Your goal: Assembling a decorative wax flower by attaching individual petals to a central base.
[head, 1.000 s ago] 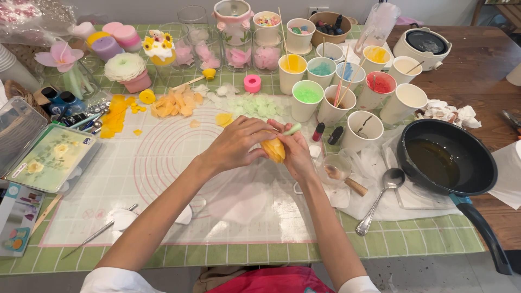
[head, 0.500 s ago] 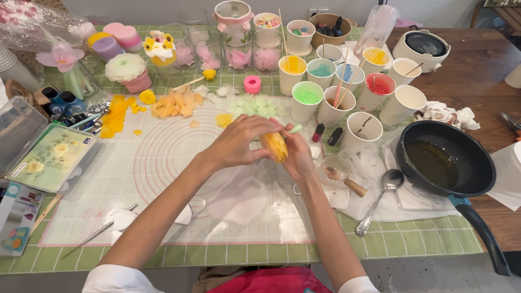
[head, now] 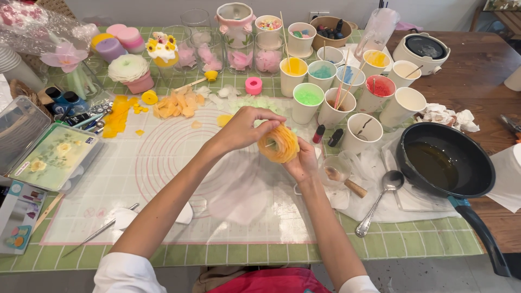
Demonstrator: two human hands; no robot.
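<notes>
A yellow-orange layered wax flower [head: 278,144] is held above the white silicone mat [head: 163,179] near its far right part. My right hand [head: 304,163] cups the flower from below and behind. My left hand [head: 244,127] reaches across from the left, its fingertips pinching the flower's upper petals. Loose orange petals [head: 176,103] and pale green petals [head: 252,102] lie on the mat's far edge.
Several paper cups of coloured wax [head: 347,92] stand at the back right. A black pan of dark liquid [head: 445,160] sits to the right, with a metal spoon [head: 380,198] beside it. Finished flower candles [head: 130,73] and glass jars [head: 239,54] line the back. A plastic box [head: 49,154] lies left.
The flower has been turned so its open rosette faces the camera more. Both hands stay on it at about the same spot.
</notes>
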